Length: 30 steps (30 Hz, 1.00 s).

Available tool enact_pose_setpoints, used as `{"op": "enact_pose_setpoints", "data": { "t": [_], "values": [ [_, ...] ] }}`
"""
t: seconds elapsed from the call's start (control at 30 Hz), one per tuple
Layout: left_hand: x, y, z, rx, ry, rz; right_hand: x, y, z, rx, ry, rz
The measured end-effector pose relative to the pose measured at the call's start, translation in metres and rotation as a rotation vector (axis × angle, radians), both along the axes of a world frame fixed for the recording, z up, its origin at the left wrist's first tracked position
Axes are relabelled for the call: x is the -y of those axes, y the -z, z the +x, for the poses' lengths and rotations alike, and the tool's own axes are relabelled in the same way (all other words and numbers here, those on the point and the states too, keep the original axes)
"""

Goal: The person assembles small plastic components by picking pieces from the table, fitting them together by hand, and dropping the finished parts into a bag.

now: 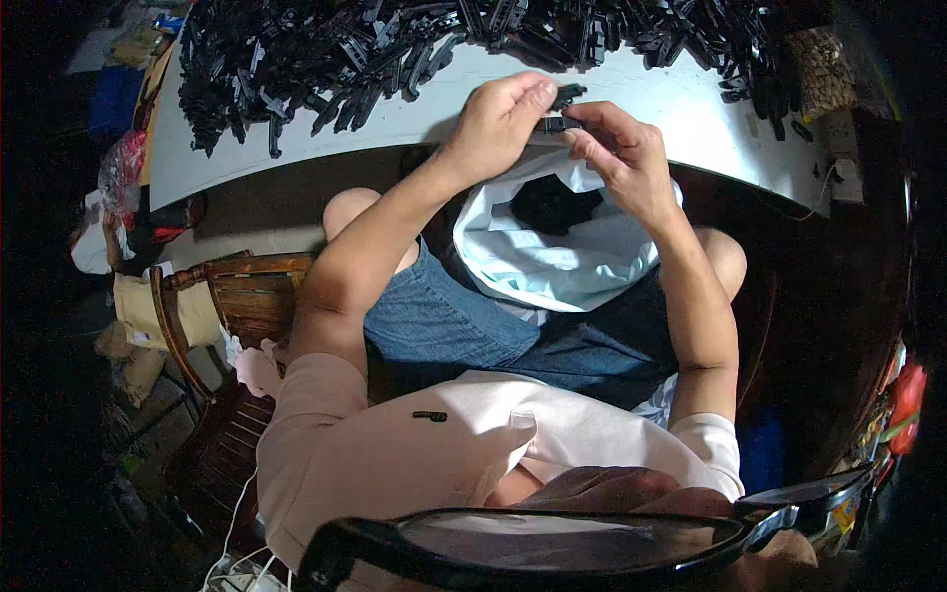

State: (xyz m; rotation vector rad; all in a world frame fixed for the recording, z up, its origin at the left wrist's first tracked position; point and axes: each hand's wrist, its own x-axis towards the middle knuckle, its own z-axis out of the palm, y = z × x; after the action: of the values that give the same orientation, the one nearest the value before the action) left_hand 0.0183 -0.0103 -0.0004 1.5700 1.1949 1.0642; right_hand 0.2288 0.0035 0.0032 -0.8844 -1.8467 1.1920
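My left hand (pixel 501 120) pinches a small black plastic part (pixel 569 95) between thumb and fingers, above the near edge of the white table. Close beside it, the fingertips of my right hand (pixel 631 163) are closed on another black plastic piece (pixel 558 125). Whether the two pieces are joined I cannot tell, as my fingers cover part of them. Below both hands, a white sack (pixel 582 278) stands gaping between my knees, with dark contents (pixel 555 202) inside. A large heap of similar black plastic parts (pixel 395 54) covers the far side of the table (pixel 222 170).
A wooden chair (pixel 254 296) stands at my left, with a pale cloth-like bundle (pixel 258 367) on it. Clear plastic bags (pixel 120 168) lie beyond. A woven sack (pixel 822 74) sits at the table's right end. White cables (pixel 237 513) run at the lower left.
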Motion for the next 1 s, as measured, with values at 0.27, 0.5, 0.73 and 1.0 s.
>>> {"op": "enact_pose_setpoints", "data": {
  "t": [0.27,0.5,0.73,1.0],
  "values": [
    [0.003,-0.017,-0.004,-0.183,0.138,0.128,-0.001,0.003,0.003,-0.198,-0.015,-0.277],
    [0.005,-0.023,-0.006,-0.351,0.169,0.254,-0.003,-0.005,0.005,-0.148,-0.057,-0.276],
    [0.009,-0.036,-0.003,-0.407,0.18,0.251,-0.025,0.0,0.02,0.025,0.272,0.029],
    [0.018,-0.009,0.014,-0.514,0.359,0.255,-0.096,0.019,0.075,0.555,0.739,0.461]
  ]
}}
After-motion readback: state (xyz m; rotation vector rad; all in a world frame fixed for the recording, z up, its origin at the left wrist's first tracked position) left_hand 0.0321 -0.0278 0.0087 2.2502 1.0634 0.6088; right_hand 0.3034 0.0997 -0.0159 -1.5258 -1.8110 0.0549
